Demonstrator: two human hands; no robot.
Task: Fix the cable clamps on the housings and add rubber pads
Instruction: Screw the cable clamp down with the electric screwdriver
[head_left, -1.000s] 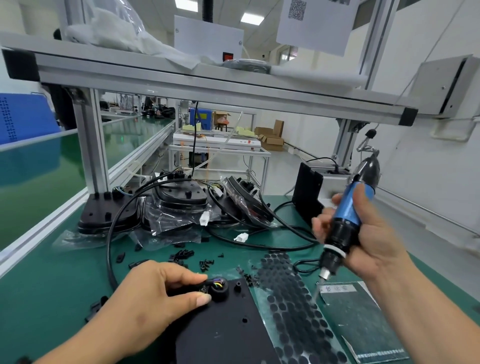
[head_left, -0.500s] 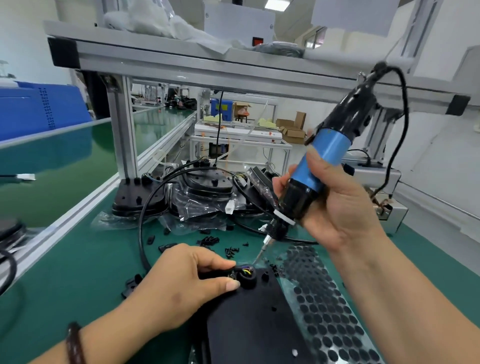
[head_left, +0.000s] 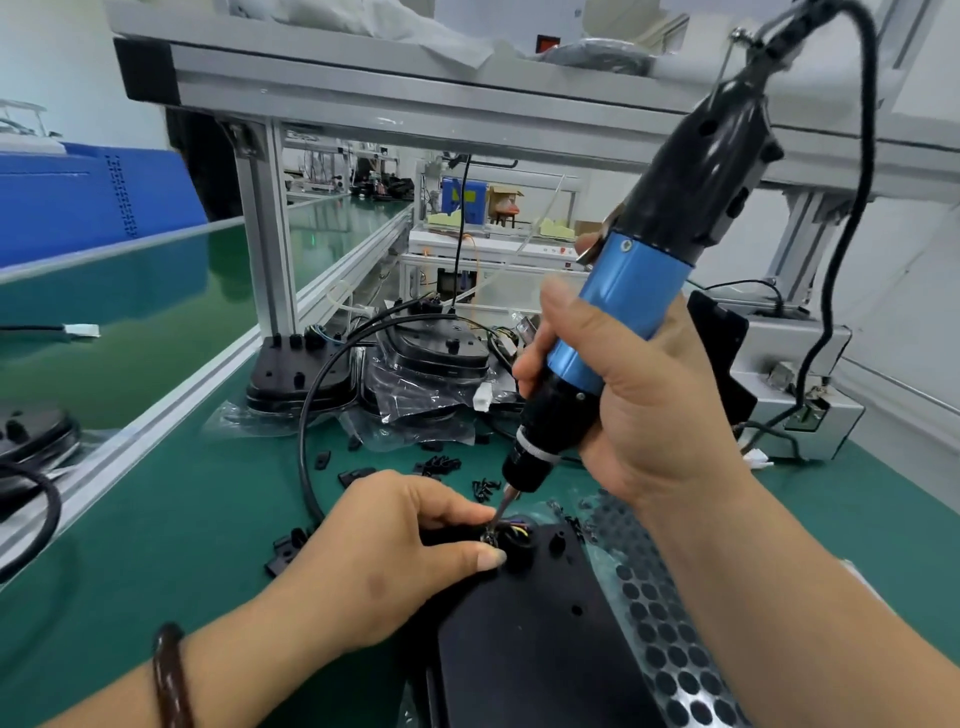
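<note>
Head view: a flat black plastic housing (head_left: 545, 649) lies at lower centre of the frame on the green bench mat (head_left: 156, 545). At its far edge sits the small black cable clamp (head_left: 514, 543), with coloured wires showing in it. The left hand (head_left: 384, 561) comes in from the lower left, its forefinger and thumb pinching the clamp from either side. The right hand (head_left: 639, 415), at centre right, is wrapped round a blue-and-black electric screwdriver (head_left: 634, 296). The driver's long axis slopes from upper right down to lower left, and its thin bit meets the clamp between the left forefinger and thumb. Whether a screw sits under the tip cannot be told. The work therefore lies below and left of the right hand, right at the left fingertips, and driving should follow that slanted line. A clear sheet of round black rubber pads (head_left: 660, 623) lies just right of the housing.
</note>
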